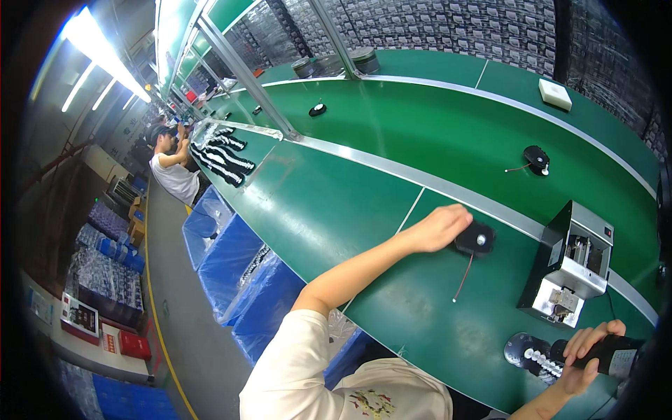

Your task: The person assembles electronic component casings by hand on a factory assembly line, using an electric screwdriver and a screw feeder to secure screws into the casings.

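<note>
On the green bench, my left hand (446,227) pinches the edge of a small black fan-like part (477,238) with a white centre. A thin red wire (463,277) with a white end trails from that part toward me. At the lower right, my right hand (588,355) is wrapped round a black electric screwdriver (620,358), which lies nearly level. Just left of its front end is a round, clear-looking dish (516,348) with a row of small white pieces (542,362). Between my hands, farther back, stands a black-and-silver bench device (575,262), apparently a screw feeder.
Beyond a metal rail (392,166) runs a green conveyor (420,115) carrying another black part (537,160) and a smaller one (318,109). A white block (554,94) sits behind it. Black-and-white strips (222,155) lie farther left, near a seated person (173,168). Lined blue bins (234,269) flank the bench.
</note>
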A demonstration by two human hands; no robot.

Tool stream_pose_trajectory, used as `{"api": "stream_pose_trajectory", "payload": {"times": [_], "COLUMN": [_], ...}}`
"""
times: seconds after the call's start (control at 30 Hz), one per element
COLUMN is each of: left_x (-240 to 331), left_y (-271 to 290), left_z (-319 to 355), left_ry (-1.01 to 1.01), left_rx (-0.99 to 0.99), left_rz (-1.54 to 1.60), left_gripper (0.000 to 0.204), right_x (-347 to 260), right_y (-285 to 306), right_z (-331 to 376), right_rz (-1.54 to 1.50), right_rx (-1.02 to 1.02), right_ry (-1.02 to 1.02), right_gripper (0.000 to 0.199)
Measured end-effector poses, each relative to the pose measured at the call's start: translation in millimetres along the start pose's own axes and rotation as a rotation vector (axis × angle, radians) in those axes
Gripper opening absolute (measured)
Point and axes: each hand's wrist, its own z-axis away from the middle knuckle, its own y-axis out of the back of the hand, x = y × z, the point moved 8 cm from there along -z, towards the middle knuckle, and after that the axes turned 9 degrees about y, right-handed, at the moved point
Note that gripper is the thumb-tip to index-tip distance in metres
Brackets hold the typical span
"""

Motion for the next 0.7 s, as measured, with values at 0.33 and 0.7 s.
{"api": "stream_pose_trajectory", "payload": {"times": [0.33,0.7], "left_x": [38.6,69.7], "left_y": [-11.6,-71.6], "left_z": [35.3,53.5], "left_ry": [-0.385,-0.347], "left_rx": [-0.072,-0.227], "left_rz": [-0.187,-0.14], "left_gripper": [0.03,0.023], "right_x": [-6.0,-1.6], "right_y": [14.6,-7.1], "right_z": [3.7,-2.1], "right_rz": [0.093,-0.096], "right_rx": [0.086,0.085], "right_ry": [-0.035,-0.108], "right_gripper": [0.064,0.061]}}
